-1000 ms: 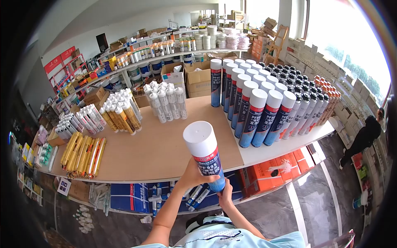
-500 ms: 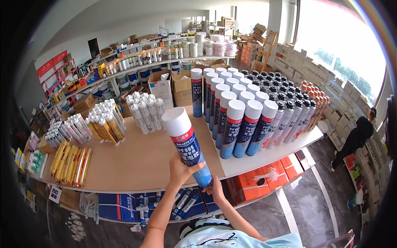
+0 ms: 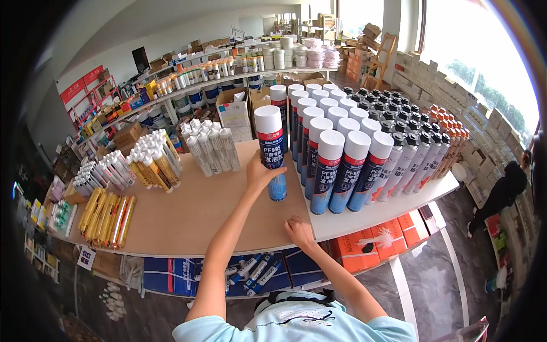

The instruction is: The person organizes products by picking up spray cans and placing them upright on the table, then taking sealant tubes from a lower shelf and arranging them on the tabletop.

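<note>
My left hand [image 3: 263, 172] is wrapped round the lower half of a foam spray can [image 3: 272, 149] with a white cap and a blue and red label. The can stands nearly upright over the brown tabletop [image 3: 216, 211]; whether its base touches the board I cannot tell. Near the table's front edge, my right hand [image 3: 298, 231] rests with its fingers curled in, apart from the can, and no object shows in it. Just right of the held can are rows of matching foam cans [image 3: 326, 171] with white caps, upright on the white part of the table.
Black-capped cans [image 3: 407, 165] and orange-topped ones [image 3: 453, 134] fill the table's right side. White tubes [image 3: 211, 149], yellow-brown tubes [image 3: 155, 168] and gold foil packs [image 3: 107, 218] stand or lie leftward. Orange boxes [image 3: 359, 251] sit below. A person in dark clothes [image 3: 501, 191] is at right.
The foam can has moved away from me and straightened from a tilt to nearly upright. My right hand has left the can's base and come down onto the table edge.
</note>
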Demonstrator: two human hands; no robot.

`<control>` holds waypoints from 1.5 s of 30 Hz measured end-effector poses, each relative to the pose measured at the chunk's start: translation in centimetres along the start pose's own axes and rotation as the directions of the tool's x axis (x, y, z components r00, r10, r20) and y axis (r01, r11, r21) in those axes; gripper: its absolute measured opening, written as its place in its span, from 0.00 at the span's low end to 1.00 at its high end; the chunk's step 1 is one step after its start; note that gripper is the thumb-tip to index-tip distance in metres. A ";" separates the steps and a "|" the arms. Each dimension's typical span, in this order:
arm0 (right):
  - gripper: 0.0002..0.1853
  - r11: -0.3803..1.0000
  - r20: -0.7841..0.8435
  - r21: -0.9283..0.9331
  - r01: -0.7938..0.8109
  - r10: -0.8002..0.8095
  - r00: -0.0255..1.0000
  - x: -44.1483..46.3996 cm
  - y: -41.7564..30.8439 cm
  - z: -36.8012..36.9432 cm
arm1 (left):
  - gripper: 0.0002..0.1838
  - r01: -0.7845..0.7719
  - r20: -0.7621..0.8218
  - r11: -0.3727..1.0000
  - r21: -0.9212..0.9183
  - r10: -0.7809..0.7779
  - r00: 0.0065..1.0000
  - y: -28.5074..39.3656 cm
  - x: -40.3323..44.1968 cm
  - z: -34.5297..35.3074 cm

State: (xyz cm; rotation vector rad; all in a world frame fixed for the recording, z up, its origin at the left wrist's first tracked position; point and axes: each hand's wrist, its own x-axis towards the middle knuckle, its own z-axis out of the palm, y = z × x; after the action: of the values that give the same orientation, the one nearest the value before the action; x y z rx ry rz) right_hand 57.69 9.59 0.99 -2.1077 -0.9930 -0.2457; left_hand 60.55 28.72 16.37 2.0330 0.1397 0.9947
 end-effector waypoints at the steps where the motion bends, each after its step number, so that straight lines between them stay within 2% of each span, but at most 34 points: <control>1: 0.16 0.999 0.018 -0.022 0.032 -0.031 0.999 0.0 0.2 0.4 | 0.30 -0.007 -0.003 1.000 0.000 0.007 1.000 -0.7 0.7 0.4; 3: 0.14 0.997 0.032 -0.044 0.068 -0.067 0.997 0.1 0.4 0.7 | 0.35 0.079 -0.008 0.996 0.048 -0.079 0.997 -1.9 2.0 0.9; 7: 0.14 0.998 0.029 -0.012 0.063 -0.062 0.998 0.0 0.2 0.9 | 0.36 0.094 -0.027 0.991 0.099 -0.092 0.995 -3.7 4.7 2.1; 9: 0.13 0.998 0.064 -0.056 -0.030 0.033 0.997 0.2 0.1 1.1 | 0.39 0.070 -0.035 0.989 0.127 -0.066 0.997 -4.6 6.3 2.8; 16: 0.09 0.994 -0.001 -0.107 -0.019 0.019 1.000 0.2 0.3 1.6 | 0.39 0.136 -0.094 0.984 0.114 -0.126 0.988 -8.9 10.3 6.3; 18: 0.08 0.983 0.056 -0.181 0.032 -0.023 0.998 0.2 0.0 1.3 | 0.42 0.164 -0.084 0.978 0.132 -0.154 0.984 -9.3 11.0 6.9; 21: 0.08 0.981 0.036 -0.187 0.043 -0.037 0.999 0.2 -0.1 1.2 | 0.38 0.143 -0.069 0.984 0.110 -0.136 0.988 -9.1 11.4 7.7; 25: 0.07 0.987 -0.016 -0.158 0.039 -0.042 0.999 0.2 0.0 1.4 | 0.37 0.087 -0.080 0.990 0.111 -0.079 0.994 -9.8 11.6 8.6; 28: 0.07 0.988 -0.010 -0.154 0.008 -0.010 1.000 0.2 0.2 1.6 | 0.39 0.102 -0.063 0.985 0.141 -0.094 0.994 -10.7 11.5 9.4; 31: 0.07 0.988 -0.023 -0.152 0.039 -0.043 0.999 0.1 0.4 1.9 | 0.41 0.141 -0.021 0.977 0.161 -0.139 0.990 -11.1 11.3 9.7; 34: 0.07 0.990 -0.011 -0.142 -0.020 0.019 1.000 -0.2 0.3 2.1 | 0.41 0.147 -0.041 0.979 0.140 -0.143 0.989 -11.3 10.9 9.8; 37: 0.08 0.990 -0.014 -0.140 -0.033 0.032 0.999 0.0 0.6 2.3 | 0.41 0.121 -0.037 0.989 0.088 -0.118 0.992 -12.0 11.0 9.9; 39: 0.09 0.982 -0.030 -0.187 0.028 -0.034 0.999 0.0 0.6 2.2 | 0.42 0.052 -0.026 0.994 0.097 -0.050 0.998 -12.3 10.9 10.0; 41: 0.08 0.983 -0.025 -0.182 0.029 -0.034 0.999 0.0 0.5 2.0 | 0.44 0.082 0.020 0.993 0.082 -0.083 0.996 -12.5 10.3 9.9; 43: 0.08 0.983 -0.024 -0.183 0.031 -0.036 0.999 0.1 0.3 1.9 | 0.46 -0.038 -0.049 0.989 0.141 0.045 0.998 -13.0 9.1 10.1; 45: 0.08 0.983 -0.042 -0.183 0.006 -0.014 0.999 0.1 0.2 1.8 | 0.47 -0.020 -0.013 0.978 0.207 0.023 1.000 -14.5 7.1 10.4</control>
State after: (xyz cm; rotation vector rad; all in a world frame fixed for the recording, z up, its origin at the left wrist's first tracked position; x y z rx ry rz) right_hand 57.59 10.87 -0.30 -2.2529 -0.9881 -0.3987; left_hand 76.10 34.30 6.62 2.2203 0.2388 1.0457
